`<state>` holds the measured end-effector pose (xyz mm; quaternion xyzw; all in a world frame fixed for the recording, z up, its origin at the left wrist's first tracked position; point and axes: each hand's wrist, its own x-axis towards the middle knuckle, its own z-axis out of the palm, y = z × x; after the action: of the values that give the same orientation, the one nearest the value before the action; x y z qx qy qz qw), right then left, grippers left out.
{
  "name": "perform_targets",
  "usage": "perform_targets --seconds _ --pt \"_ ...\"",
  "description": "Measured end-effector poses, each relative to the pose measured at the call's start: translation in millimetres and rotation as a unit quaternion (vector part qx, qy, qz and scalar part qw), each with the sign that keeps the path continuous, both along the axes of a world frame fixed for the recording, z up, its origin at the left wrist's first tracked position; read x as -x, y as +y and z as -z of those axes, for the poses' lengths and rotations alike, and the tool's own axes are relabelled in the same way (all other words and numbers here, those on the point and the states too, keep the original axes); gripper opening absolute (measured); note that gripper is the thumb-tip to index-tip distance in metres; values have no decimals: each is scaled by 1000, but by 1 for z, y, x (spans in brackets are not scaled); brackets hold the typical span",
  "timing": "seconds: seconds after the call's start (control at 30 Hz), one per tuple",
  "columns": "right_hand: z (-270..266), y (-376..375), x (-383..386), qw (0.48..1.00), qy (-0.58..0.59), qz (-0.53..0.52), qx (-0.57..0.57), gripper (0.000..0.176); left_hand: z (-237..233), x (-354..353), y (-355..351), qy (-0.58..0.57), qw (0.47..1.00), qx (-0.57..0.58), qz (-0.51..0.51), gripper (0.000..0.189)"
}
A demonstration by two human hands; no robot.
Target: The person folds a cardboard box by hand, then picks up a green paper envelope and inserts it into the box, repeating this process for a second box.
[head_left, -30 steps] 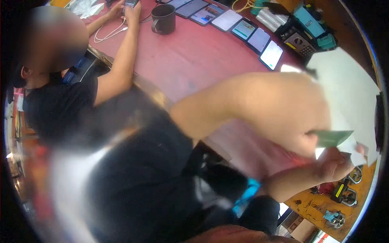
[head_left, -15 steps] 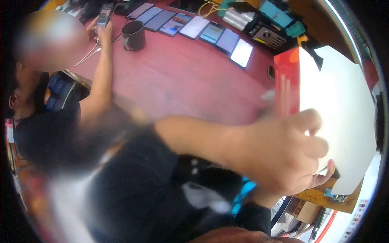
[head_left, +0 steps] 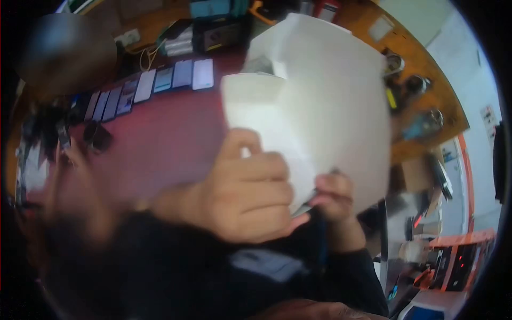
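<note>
A large cardboard box (head_left: 336,106) with white panels stands opened out in front of me, tilted, one panel raised. My left hand (head_left: 250,194) is closed around its near left edge, knuckles towards me and somewhat blurred. Beside the lower edge of the box, my right hand (head_left: 337,194) has its thumb and fingers pinched together. Something small and dark shows at those fingertips, too blurred to name. The inside of the box is mostly hidden by its panels.
Phones (head_left: 172,77) lie in a row along the far side of the red table (head_left: 154,144), with a dark mug (head_left: 97,136) near them. Another person's forearm (head_left: 80,176) is at the left. A wooden shelf (head_left: 453,114) with tools stands at the right.
My view has swung right, so table and phones sit further left. The box has turned: its red printed side no longer shows. My right hand, mostly hidden before, is now visible.
</note>
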<state>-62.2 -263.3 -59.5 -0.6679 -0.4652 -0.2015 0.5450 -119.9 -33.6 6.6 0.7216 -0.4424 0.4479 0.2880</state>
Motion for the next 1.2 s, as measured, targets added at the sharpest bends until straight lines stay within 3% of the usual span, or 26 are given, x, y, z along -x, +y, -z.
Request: perform_targets --seconds 0.1,0.17,0.23,0.3,0.33,0.4,0.43,0.5,0.57,0.67,0.77,0.87,0.97,1.07,1.1,1.2 --pt "36 -16 10 995 83 22 -43 62 5 7 -23 -104 987 1 -126 32" --pt "34 -3 33 967 204 -16 -153 81 19 3 -37 -192 975 -5 -108 25" --pt "15 20 63 890 337 -100 -292 100 42 -2 -61 -281 957 16 -74 19" --pt "51 -3 51 889 358 -28 -283 94 60 -9 -81 -358 924 -35 -129 30" --pt "64 -17 42 877 363 -18 -314 88 68 -23 -94 -428 895 22 -128 30" --pt "20 -23 40 841 356 7 -407 79 70 -39 -94 -409 898 114 -116 31" --pt "13 -37 32 854 307 22 -420 78 72 -48 -93 -398 897 160 -111 33" --pt "3 -72 17 887 239 70 -389 74 93 -68 -55 -240 956 149 -78 35" --pt "-4 -109 5 902 217 75 -366 73 99 -85 -42 -20 970 173 -169 40" --pt "-30 -127 -13 920 226 39 -319 70 84 -102 -49 100 941 66 -316 44" --pt "-48 -121 -51 934 250 28 -252 66 92 -123 -33 205 934 57 -286 39" --pt "-69 -93 -85 954 251 54 -157 56 89 -121 -9 224 934 71 -270 31" --pt "-66 -55 -112 943 297 -24 -151 53 90 -99 9 239 927 59 -284 25" --pt "-53 -23 -140 986 150 47 -58 49 92 -79 20 252 928 89 -261 34" --pt "-54 -16 -138 983 165 60 -45 49 93 -74 23 270 924 100 -252 38" --pt "-52 4 -132 973 224 50 -17 52 102 -66 18 261 898 261 -237 47"
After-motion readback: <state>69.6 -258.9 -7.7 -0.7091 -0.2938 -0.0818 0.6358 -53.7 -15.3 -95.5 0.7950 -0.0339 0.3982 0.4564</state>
